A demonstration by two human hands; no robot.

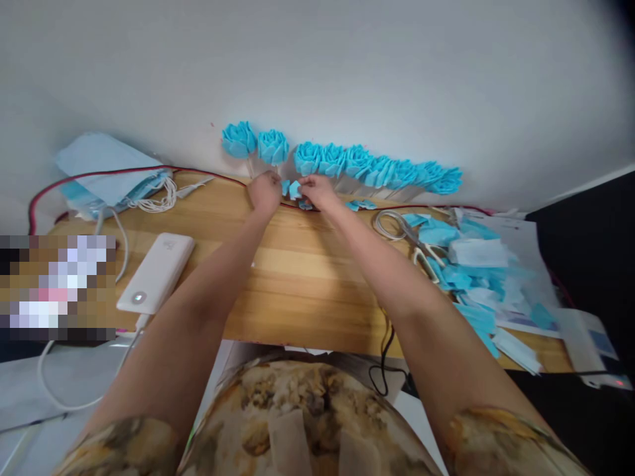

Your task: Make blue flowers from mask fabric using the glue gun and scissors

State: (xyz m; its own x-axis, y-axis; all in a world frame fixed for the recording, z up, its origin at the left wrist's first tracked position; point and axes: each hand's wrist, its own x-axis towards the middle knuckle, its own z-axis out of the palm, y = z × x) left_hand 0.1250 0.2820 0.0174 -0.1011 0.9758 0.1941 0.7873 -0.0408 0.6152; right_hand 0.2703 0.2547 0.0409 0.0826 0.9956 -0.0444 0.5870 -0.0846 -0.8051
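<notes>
Both my arms reach across the wooden table (pixel 297 284) to its far edge by the white wall. My left hand (pixel 265 190) and my right hand (pixel 318 190) are closed on small blue paper pieces (pixel 294 189) held between them. Just behind my hands a row of several blue paper roses (pixel 347 162) on pale stems leans against the wall. A few loose blue scraps (pixel 360 205) lie on the table to the right of my right hand.
A white power bank (pixel 157 272) with a cable lies at the left. Blue sheets and white string (pixel 112 175) sit at the back left. Scissors (pixel 419 246) and a pile of cut blue paper (pixel 471 264) cover the right side. A red cable (pixel 99 175) runs along the wall.
</notes>
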